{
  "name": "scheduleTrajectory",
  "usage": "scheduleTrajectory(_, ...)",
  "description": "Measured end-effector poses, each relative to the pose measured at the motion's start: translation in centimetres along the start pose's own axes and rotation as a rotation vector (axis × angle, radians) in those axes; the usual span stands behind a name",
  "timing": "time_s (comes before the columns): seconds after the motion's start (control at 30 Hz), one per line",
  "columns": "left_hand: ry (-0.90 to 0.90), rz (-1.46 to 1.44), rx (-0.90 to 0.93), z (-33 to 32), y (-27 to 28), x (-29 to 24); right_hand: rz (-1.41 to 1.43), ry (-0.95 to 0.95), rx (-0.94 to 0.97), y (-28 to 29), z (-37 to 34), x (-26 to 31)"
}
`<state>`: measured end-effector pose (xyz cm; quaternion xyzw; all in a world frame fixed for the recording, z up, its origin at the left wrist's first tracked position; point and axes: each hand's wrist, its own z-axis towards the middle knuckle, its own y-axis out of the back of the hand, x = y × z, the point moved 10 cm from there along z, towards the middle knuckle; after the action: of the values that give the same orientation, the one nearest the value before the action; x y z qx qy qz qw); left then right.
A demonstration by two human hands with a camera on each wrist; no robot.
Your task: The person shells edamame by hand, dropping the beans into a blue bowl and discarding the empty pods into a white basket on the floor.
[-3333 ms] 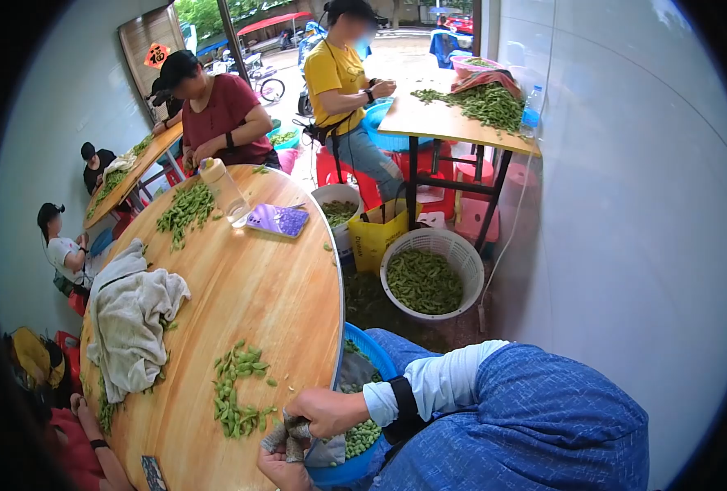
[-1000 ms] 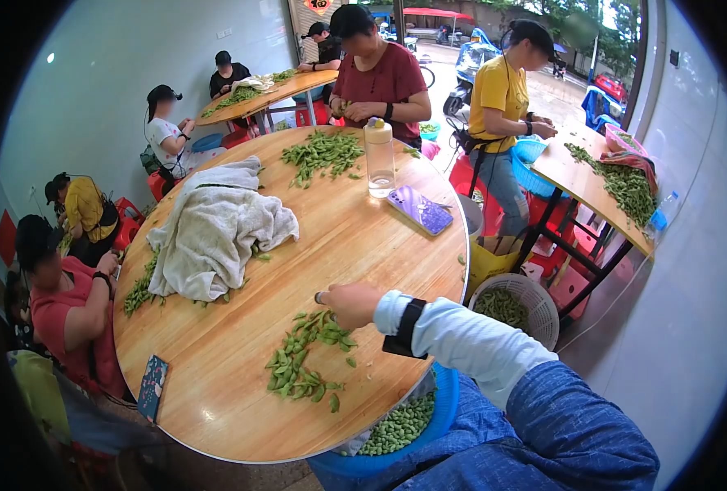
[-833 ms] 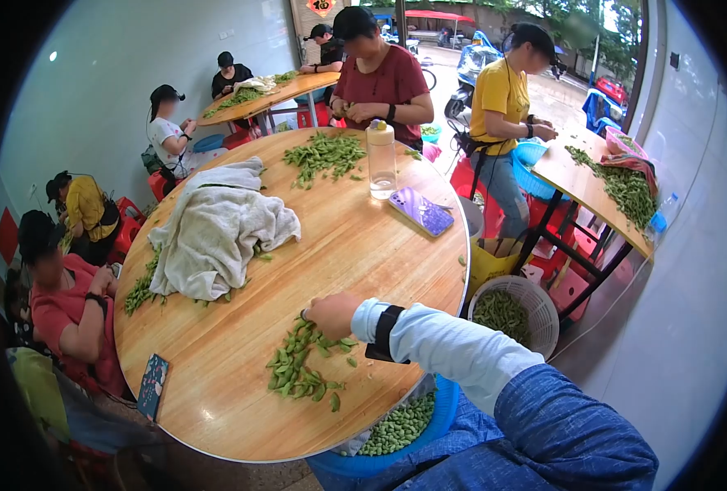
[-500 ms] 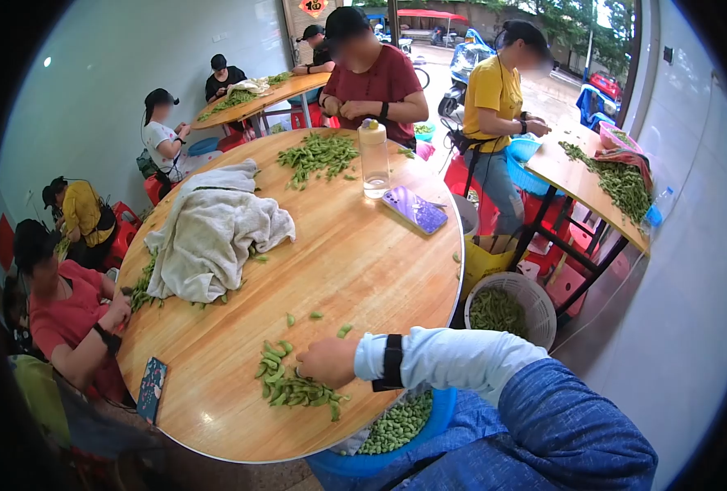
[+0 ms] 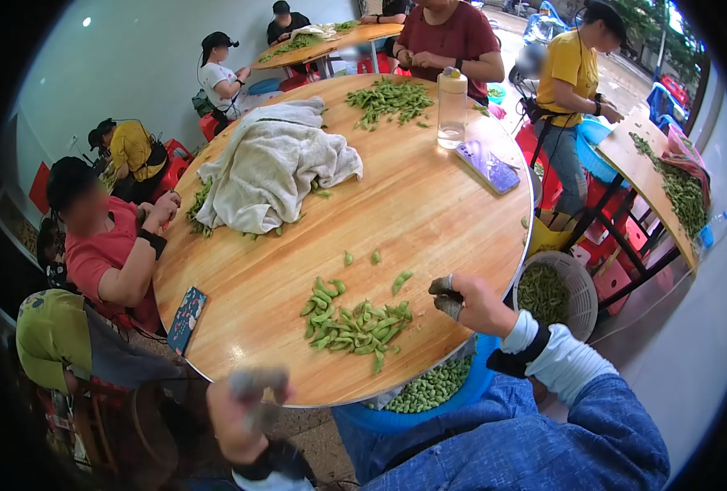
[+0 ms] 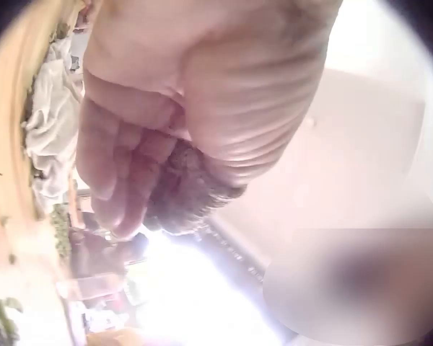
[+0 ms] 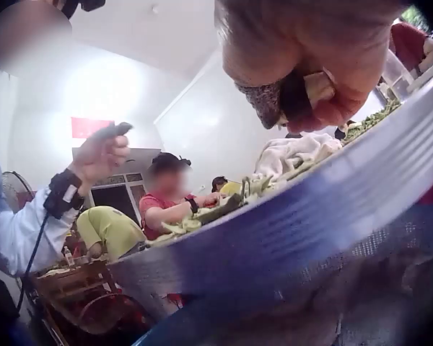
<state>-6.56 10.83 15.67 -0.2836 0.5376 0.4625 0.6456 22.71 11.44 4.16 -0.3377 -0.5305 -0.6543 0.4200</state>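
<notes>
Green pods [image 5: 363, 327] lie in a loose pile near the round table's [image 5: 429, 221] front edge, with several single pods behind it. To their right, the right hand [image 5: 482, 307] hovers near the rim, its grey-wrapped thumb and finger apart and nothing seen between them. The left hand [image 5: 241, 413], blurred, is raised off the table's front edge; in the left wrist view this hand [image 6: 195, 108] has loosely bent fingers and a wrapped tip, with no pod visible. Below the rim, shelled beans [image 5: 433, 386] fill part of a blue basket [image 5: 482, 360].
A cloth [image 5: 273, 168] covers more pods at the table's far left. A bottle [image 5: 452, 110], a purple phone [image 5: 488, 166] and a dark patterned phone [image 5: 186, 321] lie or stand near the rim. People sit around; a white basket [image 5: 580, 307] stands on the floor at right.
The right hand has left the pile and moved right, towards the rim. The left hand has come into view at the bottom. The head view has swung, shifting the table up and right.
</notes>
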Motion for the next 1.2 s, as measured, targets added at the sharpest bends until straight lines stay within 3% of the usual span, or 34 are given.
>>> scheduleTrajectory(0.03,0.24,0.093,-0.135,1.5,0.5,3.2,-0.04,-0.001,-0.027,-0.1,-0.4,-0.2)
scheduleTrajectory(0.1,0.238,0.153,-0.06,4.9,-0.9,6.9,-0.125,-0.002,-0.101,-0.5,-1.1,-0.9)
scheduleTrajectory(0.17,0.258,0.16,0.03,8.2,-2.9,10.6,-0.181,0.14,-0.15,-1.1,-1.7,-1.4)
scheduleTrajectory(0.27,0.099,0.518,0.112,12.1,-5.0,13.3,-0.148,0.216,-0.215,-0.7,-2.0,-0.9)
scheduleTrajectory(0.4,0.182,1.347,0.209,13.3,-7.3,14.0,-0.103,0.144,-0.168,-0.9,-1.9,-1.5)
scheduleTrajectory(0.5,0.111,1.443,0.232,12.8,-8.4,15.3,-0.107,0.128,-0.14,-1.0,-1.8,-1.3)
scheduleTrajectory(0.63,-0.098,1.47,0.218,12.7,-9.3,14.6,-0.117,0.119,-0.111,-1.3,-1.8,-1.6)
scheduleTrajectory(0.73,-0.175,1.182,0.248,13.4,-12.6,11.9,-0.054,0.16,-0.172,-1.2,-2.0,-1.8)
scheduleTrajectory(0.83,-0.029,0.97,0.451,13.2,-16.6,13.4,-0.069,0.13,-0.206,-0.6,-2.2,-1.4)
scheduleTrajectory(0.93,-0.106,0.956,0.359,13.4,-17.0,14.9,-0.065,0.117,-0.251,0.0,-2.4,-1.0)
scheduleTrajectory(1.13,-0.089,1.022,0.452,13.1,-17.1,15.6,-0.098,0.209,-0.225,-0.6,-2.3,-0.9)
scheduleTrajectory(1.2,-0.051,0.849,0.335,13.1,-15.7,14.4,-0.092,0.118,-0.191,-0.2,-2.0,-1.0)
